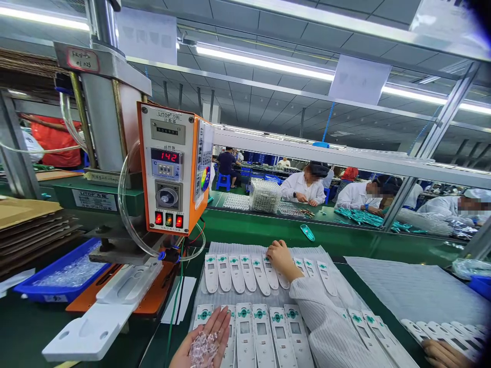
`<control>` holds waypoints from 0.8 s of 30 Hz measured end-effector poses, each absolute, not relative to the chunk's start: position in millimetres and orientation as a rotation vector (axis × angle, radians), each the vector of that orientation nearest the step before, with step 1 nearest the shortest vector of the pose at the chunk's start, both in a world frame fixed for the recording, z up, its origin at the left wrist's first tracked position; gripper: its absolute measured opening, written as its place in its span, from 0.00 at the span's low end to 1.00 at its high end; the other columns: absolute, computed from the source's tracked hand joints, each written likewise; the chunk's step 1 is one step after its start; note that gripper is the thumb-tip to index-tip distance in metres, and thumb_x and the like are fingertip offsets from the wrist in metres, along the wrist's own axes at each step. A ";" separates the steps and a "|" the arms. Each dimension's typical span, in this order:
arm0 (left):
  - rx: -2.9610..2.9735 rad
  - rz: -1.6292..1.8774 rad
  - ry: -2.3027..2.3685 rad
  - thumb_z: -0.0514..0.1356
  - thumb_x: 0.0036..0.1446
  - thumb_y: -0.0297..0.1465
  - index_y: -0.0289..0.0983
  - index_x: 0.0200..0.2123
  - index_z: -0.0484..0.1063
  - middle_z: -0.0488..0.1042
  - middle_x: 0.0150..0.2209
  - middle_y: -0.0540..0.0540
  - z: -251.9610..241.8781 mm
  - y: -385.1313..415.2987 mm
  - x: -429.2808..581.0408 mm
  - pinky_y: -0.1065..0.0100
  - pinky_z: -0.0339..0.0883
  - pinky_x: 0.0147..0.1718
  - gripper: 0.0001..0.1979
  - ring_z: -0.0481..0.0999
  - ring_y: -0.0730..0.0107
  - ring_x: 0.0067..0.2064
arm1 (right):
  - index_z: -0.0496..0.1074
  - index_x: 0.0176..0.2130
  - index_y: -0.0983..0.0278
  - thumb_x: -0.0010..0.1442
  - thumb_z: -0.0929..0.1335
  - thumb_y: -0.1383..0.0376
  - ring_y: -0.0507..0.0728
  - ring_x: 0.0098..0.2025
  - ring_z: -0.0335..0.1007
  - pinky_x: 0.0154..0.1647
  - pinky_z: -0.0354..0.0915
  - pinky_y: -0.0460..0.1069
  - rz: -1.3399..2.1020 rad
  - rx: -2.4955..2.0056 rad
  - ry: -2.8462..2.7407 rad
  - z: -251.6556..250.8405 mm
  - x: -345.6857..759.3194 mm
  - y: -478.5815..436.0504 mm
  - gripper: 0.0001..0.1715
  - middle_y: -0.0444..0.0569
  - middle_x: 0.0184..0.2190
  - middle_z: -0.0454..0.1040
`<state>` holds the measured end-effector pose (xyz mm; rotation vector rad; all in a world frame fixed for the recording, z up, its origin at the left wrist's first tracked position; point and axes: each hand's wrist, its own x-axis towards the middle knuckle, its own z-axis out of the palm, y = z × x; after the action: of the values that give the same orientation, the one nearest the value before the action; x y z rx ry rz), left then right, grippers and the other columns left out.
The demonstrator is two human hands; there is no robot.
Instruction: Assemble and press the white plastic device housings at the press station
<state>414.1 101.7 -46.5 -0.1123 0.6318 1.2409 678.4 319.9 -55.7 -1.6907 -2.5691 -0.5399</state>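
My left hand (pixel 218 327) lies palm up at the bottom, fingers stretched, cupping a small heap of clear plastic pieces (pixel 203 350). Beneath and beside it is the front row of white plastic shells (pixel 261 335), each with a window and a green part near the top. My right hand (pixel 282 258) reaches over the back row, its fingers bent down onto the top of a white shell (pixel 271 276). Whatever its fingertips hold is hidden. My right sleeve covers part of both rows. The shells rest on a white foam sheet (pixel 230 248).
At left stands a press with an orange control box (pixel 164 168) and a white fixture (pixel 88 332). A blue tray (pixel 49 294) holds clear pieces. Another person's hand (pixel 445 352) touches shells at lower right. A green shell (pixel 307 233) lies behind; co-workers sit across the bench.
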 end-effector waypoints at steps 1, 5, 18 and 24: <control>-0.118 1.237 0.638 0.38 0.66 0.28 0.24 0.68 0.44 0.81 0.39 0.33 -44.2 101.2 414.9 0.62 0.76 0.40 0.29 0.82 0.58 0.40 | 0.72 0.38 0.65 0.65 0.66 0.58 0.57 0.51 0.67 0.58 0.60 0.60 -0.545 -1.696 -2.560 -55.6 679.3 319.8 0.13 0.48 0.42 0.73; -0.122 1.238 0.670 0.40 0.66 0.29 0.24 0.67 0.48 0.80 0.42 0.29 -33.1 96.5 419.0 0.58 0.76 0.41 0.28 0.82 0.54 0.41 | 0.72 0.41 0.65 0.65 0.66 0.58 0.57 0.51 0.67 0.57 0.61 0.59 -0.547 -1.708 -2.551 -54.2 683.1 320.5 0.13 0.49 0.44 0.73; -0.124 1.282 0.663 0.39 0.65 0.27 0.25 0.67 0.47 0.80 0.42 0.32 -28.3 90.2 421.5 0.60 0.78 0.41 0.28 0.82 0.56 0.42 | 0.72 0.42 0.66 0.65 0.66 0.58 0.56 0.51 0.68 0.56 0.63 0.59 -0.563 -1.722 -2.613 -47.5 680.0 322.9 0.13 0.49 0.45 0.73; -0.118 1.307 0.623 0.40 0.64 0.26 0.25 0.67 0.47 0.80 0.43 0.31 -31.5 92.0 422.5 0.58 0.77 0.41 0.29 0.81 0.54 0.43 | 0.72 0.42 0.65 0.65 0.66 0.57 0.57 0.51 0.67 0.57 0.62 0.59 -0.569 -1.708 -2.623 -49.8 683.6 322.9 0.14 0.50 0.46 0.73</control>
<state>422.5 92.0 -31.5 -0.1177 0.6226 1.3070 683.6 322.9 -49.8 -1.7077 -2.6235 -0.5691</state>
